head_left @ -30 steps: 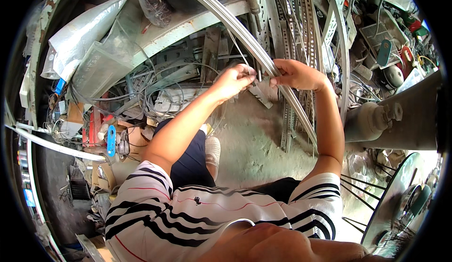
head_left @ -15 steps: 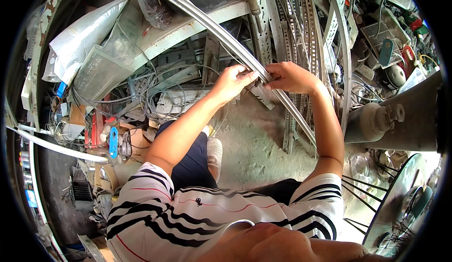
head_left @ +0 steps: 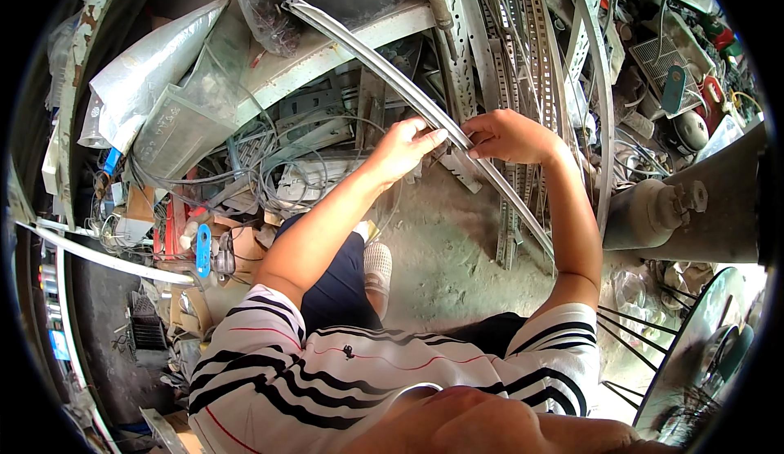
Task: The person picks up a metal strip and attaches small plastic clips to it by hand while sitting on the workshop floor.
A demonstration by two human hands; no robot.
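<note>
A long, pale, ridged metal strip (head_left: 384, 70) runs slantwise from the upper left, over the edge of a shelf, down to the floor side on the right. My left hand (head_left: 406, 149) pinches it near the middle, thumb on top and the other fingers partly hidden beneath. Just to the right, my right hand (head_left: 513, 136) is closed at the strip's other edge, with curled fingers and thumb against it. A short gap separates the two hands. Whether something small sits between the right fingertips is hidden.
Slotted metal rails (head_left: 535, 46) stand upright beyond my right hand. A grey gas cylinder (head_left: 649, 213) lies at the right, above a round table (head_left: 653, 397). Ahead on the left, a white shelf edge (head_left: 327, 52) overhangs tangled cables (head_left: 273, 176) and scrap.
The metal strip has turned slightly, so its ridged face shows narrower, and its far end sits a little lower. Both hands keep their hold, with the right fingers shifted slightly.
</note>
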